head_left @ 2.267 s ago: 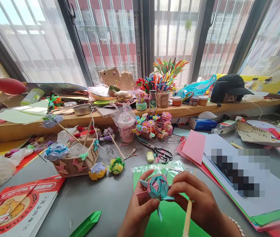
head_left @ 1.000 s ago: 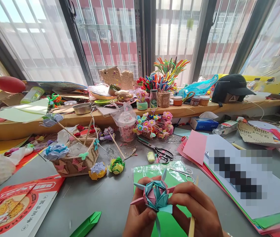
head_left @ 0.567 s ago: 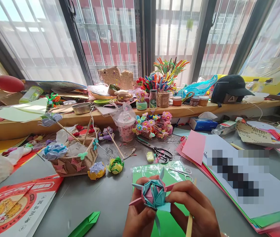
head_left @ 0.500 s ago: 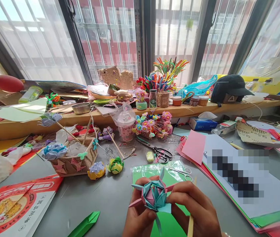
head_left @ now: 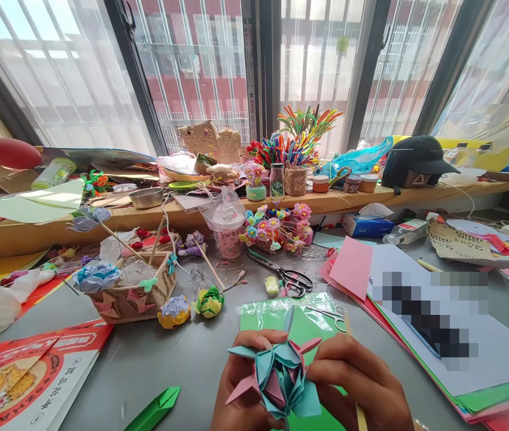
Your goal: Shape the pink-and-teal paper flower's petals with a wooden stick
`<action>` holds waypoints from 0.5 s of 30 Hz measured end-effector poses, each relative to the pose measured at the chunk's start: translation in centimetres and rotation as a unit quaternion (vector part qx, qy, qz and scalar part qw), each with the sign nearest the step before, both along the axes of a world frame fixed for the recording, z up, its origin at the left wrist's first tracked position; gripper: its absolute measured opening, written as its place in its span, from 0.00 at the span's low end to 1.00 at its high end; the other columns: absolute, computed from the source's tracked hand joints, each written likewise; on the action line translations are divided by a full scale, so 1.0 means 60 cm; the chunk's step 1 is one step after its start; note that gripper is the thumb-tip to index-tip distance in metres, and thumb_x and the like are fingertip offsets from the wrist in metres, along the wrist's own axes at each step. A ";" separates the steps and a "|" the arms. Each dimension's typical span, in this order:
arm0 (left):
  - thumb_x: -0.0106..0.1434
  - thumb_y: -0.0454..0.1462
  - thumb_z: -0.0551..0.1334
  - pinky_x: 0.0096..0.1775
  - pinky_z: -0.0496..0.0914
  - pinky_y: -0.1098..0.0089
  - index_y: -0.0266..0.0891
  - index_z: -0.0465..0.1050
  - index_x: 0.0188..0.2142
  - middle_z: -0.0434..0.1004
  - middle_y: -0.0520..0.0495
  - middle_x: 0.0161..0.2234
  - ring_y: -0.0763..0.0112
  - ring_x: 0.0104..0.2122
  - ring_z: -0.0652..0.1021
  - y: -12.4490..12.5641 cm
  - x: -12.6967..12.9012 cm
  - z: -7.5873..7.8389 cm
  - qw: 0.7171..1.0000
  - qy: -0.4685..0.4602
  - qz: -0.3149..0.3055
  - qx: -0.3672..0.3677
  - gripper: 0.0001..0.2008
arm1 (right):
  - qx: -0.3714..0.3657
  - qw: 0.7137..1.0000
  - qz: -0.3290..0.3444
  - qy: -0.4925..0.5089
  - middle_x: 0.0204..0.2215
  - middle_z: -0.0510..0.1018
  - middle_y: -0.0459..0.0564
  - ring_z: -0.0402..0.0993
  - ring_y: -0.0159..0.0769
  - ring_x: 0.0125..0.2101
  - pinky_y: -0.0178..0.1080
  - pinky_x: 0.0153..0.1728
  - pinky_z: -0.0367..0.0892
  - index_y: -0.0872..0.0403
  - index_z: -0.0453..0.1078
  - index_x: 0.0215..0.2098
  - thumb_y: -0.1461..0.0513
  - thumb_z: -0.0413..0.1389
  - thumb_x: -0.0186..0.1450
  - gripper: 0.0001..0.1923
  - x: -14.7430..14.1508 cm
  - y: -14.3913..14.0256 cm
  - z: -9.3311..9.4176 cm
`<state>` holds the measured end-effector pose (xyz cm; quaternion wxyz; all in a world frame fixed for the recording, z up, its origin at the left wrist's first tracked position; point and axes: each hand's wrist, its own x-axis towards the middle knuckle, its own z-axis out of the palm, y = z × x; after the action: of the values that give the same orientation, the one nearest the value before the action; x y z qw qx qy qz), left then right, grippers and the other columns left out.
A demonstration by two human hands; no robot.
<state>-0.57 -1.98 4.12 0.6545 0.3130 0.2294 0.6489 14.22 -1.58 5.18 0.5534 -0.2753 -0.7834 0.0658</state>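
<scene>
A folded paper flower (head_left: 281, 380) in light blue and pink, with pointed petals spread outward, is gripped from the left and behind by my left hand (head_left: 236, 383). My right hand (head_left: 366, 383) is closed, its thumb and fingertips at the flower's right edge. Through that hand passes a thin wooden stick (head_left: 360, 417), with its tip showing above the knuckles. Beneath both hands lies green paper in a clear plastic sleeve (head_left: 254, 317). Small scissors (head_left: 339, 317) rest on the sleeve's upper right, and larger black-handled scissors (head_left: 294, 280) lie behind it.
Two finished paper flowers, one purple-yellow (head_left: 174, 311) and one green-yellow (head_left: 209, 301), sit beside a decorated cardboard box (head_left: 128, 299). A folded green strip (head_left: 153, 410) lies front left. Paper sheets (head_left: 474, 335) are stacked right. A lidded cup (head_left: 227, 233) stands behind.
The flower has tilted and shifted slightly lower, showing more of its outer blue and pink petals. My right hand has moved a little right and down with the stick.
</scene>
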 end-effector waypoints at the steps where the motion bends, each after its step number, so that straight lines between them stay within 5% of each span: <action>1: 0.33 0.30 0.74 0.25 0.66 0.79 0.44 0.73 0.29 0.76 0.54 0.33 0.75 0.25 0.74 -0.001 -0.002 0.001 1.000 0.002 -0.013 -0.002 0.21 | 0.000 1.000 0.004 -0.006 0.24 0.70 0.49 0.70 0.31 0.23 0.30 0.22 0.67 0.57 0.69 0.31 0.69 0.56 0.60 0.02 0.002 0.000 0.001; 10: 0.36 0.35 0.74 0.28 0.66 0.77 0.45 0.74 0.30 0.75 0.53 0.33 0.73 0.28 0.74 0.003 -0.005 -0.009 0.997 0.008 -0.079 0.019 0.19 | 0.031 0.999 -0.006 -0.039 0.23 0.71 0.48 0.68 0.29 0.20 0.29 0.20 0.66 0.56 0.69 0.32 0.66 0.53 0.63 0.04 0.002 0.000 0.006; 15: 0.31 0.38 0.75 0.29 0.67 0.76 0.45 0.74 0.31 0.76 0.52 0.33 0.70 0.29 0.75 0.010 -0.007 -0.014 0.998 0.028 -0.049 0.018 0.24 | 0.026 0.999 -0.017 -0.037 0.22 0.71 0.47 0.69 0.28 0.19 0.28 0.19 0.66 0.55 0.70 0.30 0.65 0.54 0.62 0.04 0.002 0.006 0.007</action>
<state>-1.00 -1.39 3.30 0.6730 0.3539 0.2204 0.6109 14.34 -1.24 5.58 0.5317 -0.2765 -0.8001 0.0259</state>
